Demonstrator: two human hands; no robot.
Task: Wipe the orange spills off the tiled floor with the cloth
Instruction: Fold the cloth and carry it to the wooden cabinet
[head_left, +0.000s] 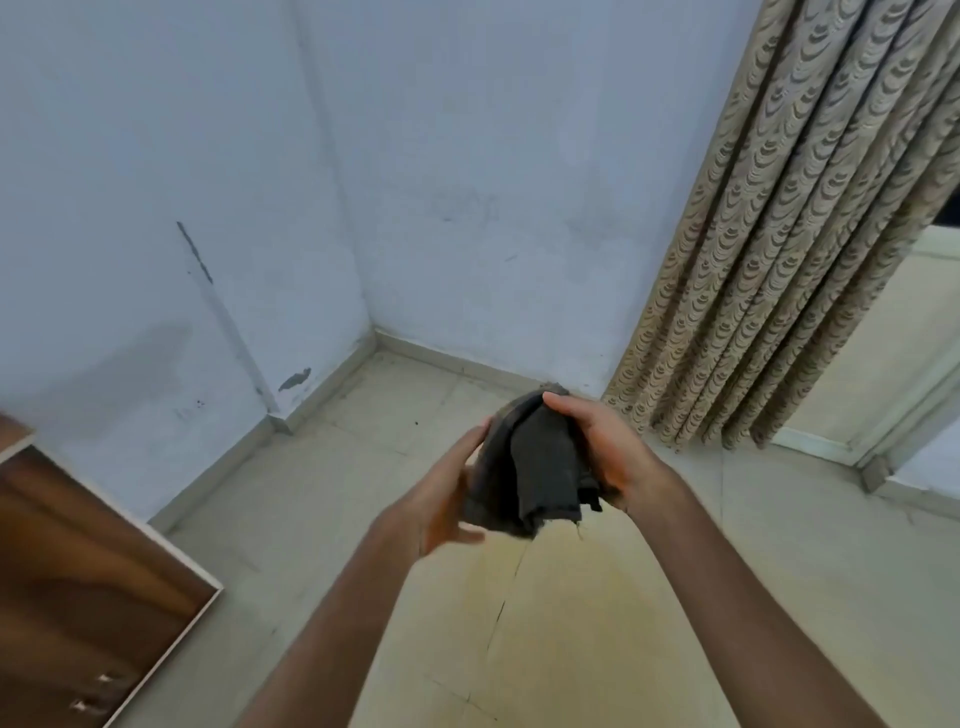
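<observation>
A dark grey cloth (535, 467) is bunched between both my hands, held in the air above the beige tiled floor (597, 613). My right hand (608, 447) grips its upper right side, thumb over the top. My left hand (447, 499) cups its left and lower side, fingers spread along the fabric. A faint yellowish-orange stain (587, 587) tints the tiles just below the cloth, crossed by a thin dark crack. No bright orange spill shows elsewhere.
A brown wooden cabinet (78, 587) with small metal handles stands at the lower left. Pale blue walls (467, 182) meet in a corner ahead. A patterned beige curtain (779, 234) hangs at the right beside a doorway frame (883, 447).
</observation>
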